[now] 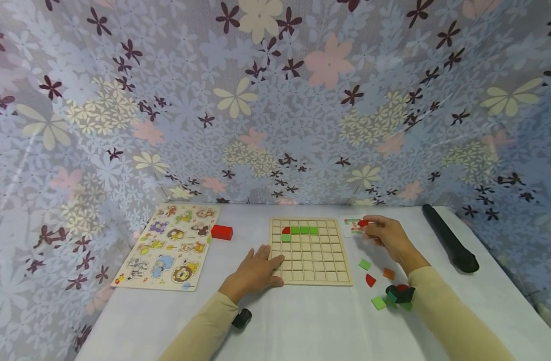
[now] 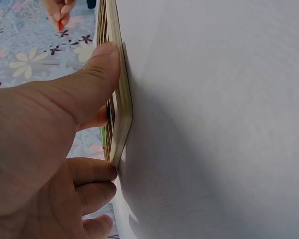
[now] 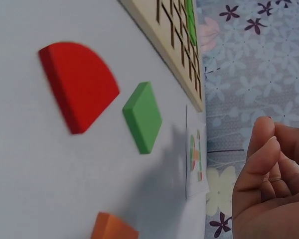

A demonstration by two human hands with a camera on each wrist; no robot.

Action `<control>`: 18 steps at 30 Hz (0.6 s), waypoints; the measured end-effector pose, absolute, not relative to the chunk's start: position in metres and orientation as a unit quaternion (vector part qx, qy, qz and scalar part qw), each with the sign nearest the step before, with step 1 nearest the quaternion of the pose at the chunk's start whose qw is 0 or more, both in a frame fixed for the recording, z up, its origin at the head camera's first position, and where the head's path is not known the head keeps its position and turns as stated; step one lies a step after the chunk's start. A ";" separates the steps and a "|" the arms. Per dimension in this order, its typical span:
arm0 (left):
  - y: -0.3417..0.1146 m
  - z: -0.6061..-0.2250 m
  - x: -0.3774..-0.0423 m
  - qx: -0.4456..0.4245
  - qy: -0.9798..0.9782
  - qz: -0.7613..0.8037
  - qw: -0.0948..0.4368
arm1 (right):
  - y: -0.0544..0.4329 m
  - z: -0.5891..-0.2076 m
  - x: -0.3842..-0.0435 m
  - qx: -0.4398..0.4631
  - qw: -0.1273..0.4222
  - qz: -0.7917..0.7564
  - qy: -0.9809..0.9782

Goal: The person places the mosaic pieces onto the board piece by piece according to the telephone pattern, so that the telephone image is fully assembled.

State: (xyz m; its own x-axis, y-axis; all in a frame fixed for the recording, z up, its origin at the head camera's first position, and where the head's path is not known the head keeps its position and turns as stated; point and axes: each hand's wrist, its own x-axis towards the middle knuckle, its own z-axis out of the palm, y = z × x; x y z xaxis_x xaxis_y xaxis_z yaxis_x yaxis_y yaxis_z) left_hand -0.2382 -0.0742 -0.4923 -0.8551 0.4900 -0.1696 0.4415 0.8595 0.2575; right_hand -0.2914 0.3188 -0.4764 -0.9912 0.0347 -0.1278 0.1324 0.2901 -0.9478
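A wooden grid board lies mid-table, with a red quarter-circle piece and several green square tiles in its upper-left cells. My left hand rests along the board's left side; in the left wrist view, its thumb and fingertips touch the edge near a corner. Over the pattern card, right of the board, my right hand pinches another red quarter-circle piece between thumb and fingertips. In the right wrist view those fingers mostly hide it.
Loose pieces lie below the right hand: a green tile, a red quarter-circle, an orange piece and others. An animal puzzle board and red block are left; a long black object lies right.
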 end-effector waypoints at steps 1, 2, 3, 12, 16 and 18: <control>-0.074 -0.492 -0.238 0.243 0.957 0.105 0.116 | 0.318 -0.476 -0.292 0.049 0.040 -0.597 0.800; -0.074 -0.492 -0.238 0.243 0.957 0.105 0.115 | 0.317 -0.475 -0.293 0.048 0.038 -0.600 0.798; -0.075 -0.492 -0.238 0.244 0.957 0.105 0.115 | 0.315 -0.474 -0.294 0.047 0.037 -0.601 0.797; -0.075 -0.492 -0.238 0.245 0.957 0.107 0.113 | 0.300 -0.464 -0.300 0.065 0.045 -0.673 0.736; -0.075 -0.491 -0.238 0.246 0.956 0.111 0.115 | 0.294 -0.456 -0.300 0.063 0.063 -0.714 0.695; -0.075 -0.490 -0.238 0.248 0.956 0.110 0.113 | 0.289 -0.454 -0.300 0.063 0.068 -0.723 0.684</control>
State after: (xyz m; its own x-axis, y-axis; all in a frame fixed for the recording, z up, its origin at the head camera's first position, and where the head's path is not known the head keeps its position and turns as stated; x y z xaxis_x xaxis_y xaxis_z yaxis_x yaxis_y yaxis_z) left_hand -0.2380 -0.0753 -0.4901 -0.8511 0.4994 -0.1620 0.4493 0.8525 0.2671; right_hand -0.3001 0.2895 -0.4542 -0.9828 -0.0128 -0.1843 0.1848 -0.0540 -0.9813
